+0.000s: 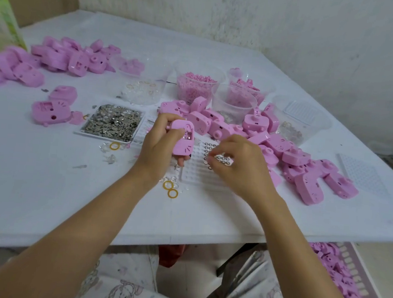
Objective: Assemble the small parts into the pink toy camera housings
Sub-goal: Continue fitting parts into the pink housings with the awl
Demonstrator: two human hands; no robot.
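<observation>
My left hand grips a pink toy camera housing above the table, its open side turned towards me. My right hand reaches down onto a white grid tray of small round metal parts, fingertips curled at the parts; whether a part is pinched is hidden. A pile of pink housings lies to the right of the tray. A flat tray of small silvery metal pieces sits to the left of my left hand.
Another pile of pink housings lies far left, with two single ones nearer. Clear plastic cups with pink and clear parts stand at the back. Yellow rings lie near the front. A basket of housings sits below the table edge.
</observation>
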